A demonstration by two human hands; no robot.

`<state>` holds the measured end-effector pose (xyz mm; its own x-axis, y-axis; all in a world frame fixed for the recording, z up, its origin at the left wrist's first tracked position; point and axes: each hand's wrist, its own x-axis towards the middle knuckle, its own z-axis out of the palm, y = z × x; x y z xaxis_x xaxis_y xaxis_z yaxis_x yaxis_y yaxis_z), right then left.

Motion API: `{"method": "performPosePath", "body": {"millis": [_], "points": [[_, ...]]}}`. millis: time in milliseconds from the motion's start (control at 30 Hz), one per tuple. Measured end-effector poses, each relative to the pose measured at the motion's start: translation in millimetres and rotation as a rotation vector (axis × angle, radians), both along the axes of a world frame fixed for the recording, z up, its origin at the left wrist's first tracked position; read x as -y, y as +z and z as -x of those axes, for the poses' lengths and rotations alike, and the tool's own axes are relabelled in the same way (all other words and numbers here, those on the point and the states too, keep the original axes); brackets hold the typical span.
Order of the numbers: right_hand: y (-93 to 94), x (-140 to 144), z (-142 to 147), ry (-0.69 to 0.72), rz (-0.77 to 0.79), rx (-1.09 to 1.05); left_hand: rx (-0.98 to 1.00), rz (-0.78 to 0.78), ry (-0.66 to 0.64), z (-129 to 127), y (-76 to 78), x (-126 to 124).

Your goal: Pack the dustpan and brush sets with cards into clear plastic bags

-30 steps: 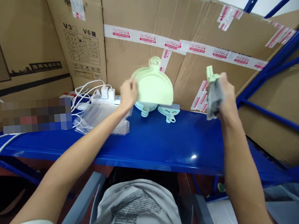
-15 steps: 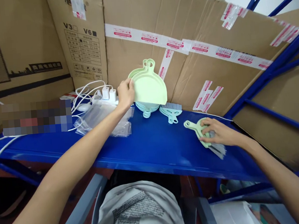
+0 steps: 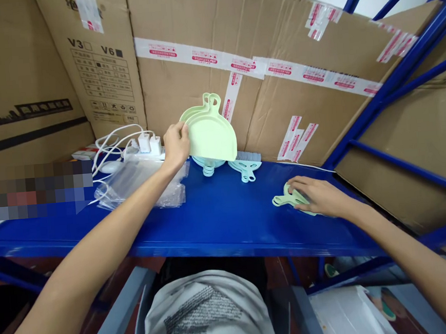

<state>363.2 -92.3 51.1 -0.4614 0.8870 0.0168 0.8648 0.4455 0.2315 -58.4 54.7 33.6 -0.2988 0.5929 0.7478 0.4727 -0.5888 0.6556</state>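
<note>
My left hand (image 3: 177, 146) grips the left edge of a pair of light green dustpans (image 3: 213, 135). They are nested, tilted up on end with their looped handles at the top, in front of the cardboard. On the right of the table, my right hand (image 3: 320, 196) is curled over light green hand brushes (image 3: 284, 199); their handles point left and their bristles are hidden under the hand. Pale blue dustpans (image 3: 208, 166) lie stacked behind and below the green ones. Beside these are pale blue brushes (image 3: 245, 169) with grey bristles.
Clear plastic bags (image 3: 143, 181) lie in a pile on the blue table (image 3: 230, 212). Behind them are a power strip with white chargers (image 3: 149, 144) and looping cables. Taped cardboard (image 3: 191, 15) walls the back; a blue metal frame (image 3: 373, 114) stands on the right.
My right hand has turned and lowered the green brushes flatter onto the table, covering their bristles. My left hand still holds the green dustpans. The whole view has shifted a little.
</note>
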Motion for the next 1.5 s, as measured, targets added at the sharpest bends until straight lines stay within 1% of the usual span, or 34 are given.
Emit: {"method": "performPosePath", "body": {"millis": [100, 167, 233, 300, 467, 567, 633, 733, 800, 833, 900, 967, 1033, 1100, 1167, 1233, 1367, 1433, 1500], "points": [[-5.0, -6.5, 30.4, 0.019, 0.096, 0.167, -0.023, 0.012, 0.005, -0.4, 0.0, 0.9], [-8.2, -13.0, 44.7, 0.020, 0.137, 0.274, -0.031, 0.015, 0.008, -0.1, 0.2, 1.2], [-10.1, -17.8, 49.6, 0.039, 0.159, 0.311, -0.021, 0.014, 0.008, 0.3, 0.5, 0.8], [-10.2, -19.9, 45.2, 0.059, 0.147, 0.306, -0.002, 0.013, 0.007, 0.6, 0.8, -0.2], [-1.0, -21.4, 23.0, 0.019, -0.023, 0.371, 0.016, 0.026, -0.018, 1.3, 1.2, -2.1], [8.1, -23.4, 22.4, -0.009, -0.091, 0.426, 0.025, 0.039, -0.010, 2.1, 1.8, -1.8], [14.2, -24.1, 28.4, -0.055, -0.158, 0.429, 0.029, 0.049, -0.013, 3.1, 2.3, -1.7], [22.3, -26.0, 44.4, -0.137, -0.312, 0.385, 0.033, 0.043, -0.005, 4.8, 2.5, -2.6], [24.6, -31.2, 59.4, -0.128, -0.398, 0.341, 0.041, 0.031, 0.019, 6.0, 2.2, -3.5], [24.2, -35.6, 68.0, -0.096, -0.415, 0.323, 0.045, 0.027, 0.028, 6.7, 1.9, -3.9], [19.1, -48.2, 86.3, -0.004, -0.403, 0.304, 0.049, 0.022, 0.033, 8.0, 1.6, -4.5], [9.1, -63.6, 104.1, 0.067, -0.368, 0.299, 0.052, 0.019, 0.028, 8.9, 1.4, -4.7], [-4.1, -78.4, 118.4, 0.089, -0.349, 0.296, 0.054, 0.016, 0.026, 9.0, 1.4, -4.6], [-17.4, -89.8, 126.4, 0.070, -0.363, 0.288, 0.047, 0.019, 0.027, 7.9, 1.6, -4.5], [-27.7, -96.9, 126.7, 0.049, -0.391, 0.251, 0.037, 0.028, 0.031, 6.0, 1.7, -4.3], [-33.5, -100.2, 120.4, 0.064, -0.402, 0.157, 0.031, 0.035, 0.034, 4.2, 1.9, -4.0], [-36.8, -99.1, 101.7, 0.149, -0.326, -0.107, 0.024, 0.026, 0.022, 2.9, 2.1, -1.7], [-39.2, -97.2, 94.9, 0.162, -0.306, -0.144, 0.014, 0.025, 0.014, 3.0, 2.1, -0.2], [-44.5, -96.8, 91.5, 0.144, -0.303, -0.143, 0.004, 0.030, 0.007, 3.1, 2.0, 1.0]]}}
